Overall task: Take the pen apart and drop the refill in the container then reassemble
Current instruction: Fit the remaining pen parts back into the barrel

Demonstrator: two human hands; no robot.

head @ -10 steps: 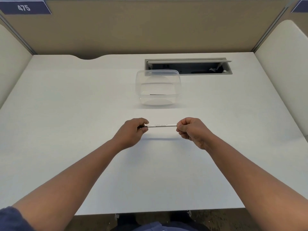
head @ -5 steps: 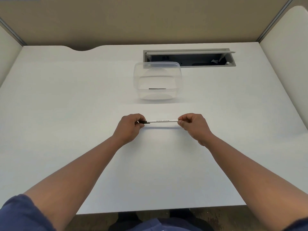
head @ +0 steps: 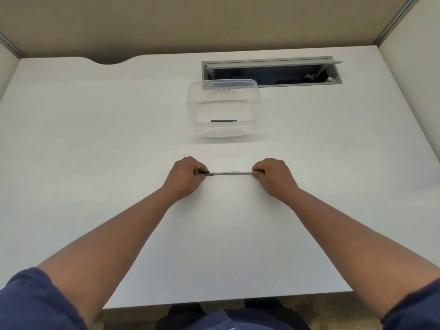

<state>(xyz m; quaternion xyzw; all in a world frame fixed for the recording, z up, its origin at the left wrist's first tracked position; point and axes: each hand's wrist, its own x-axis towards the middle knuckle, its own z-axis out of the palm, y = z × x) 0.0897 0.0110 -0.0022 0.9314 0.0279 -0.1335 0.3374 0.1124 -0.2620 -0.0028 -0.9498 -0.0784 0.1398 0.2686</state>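
Two hands, left hand (head: 184, 178) and right hand (head: 273, 177), fingers pinching one pen (head: 229, 172); one container (head: 223, 108).

Two bare forearms in head view, no watch, rings or gloves. Left hand (head: 184, 177) & right hand (head: 275, 177) both bare, knuckles rounded, fingers curled so nails mostly hidden. Short navy-blue sleeves: left sleeve (head: 33, 303) fills bottom-left corner, soft matte fabric w/ a rounded hem edge just past the elbow; right sleeve (head: 419, 306) shows at bottom-right corner, same navy, hem running diagonally. Same navy fabric at bottom centre, the shirt front (head: 214, 321), w/ a small pale mark near the frame edge, too cut off to read. Dark trousers or shoes (head: 185, 310) below desk edge, can't tell which.
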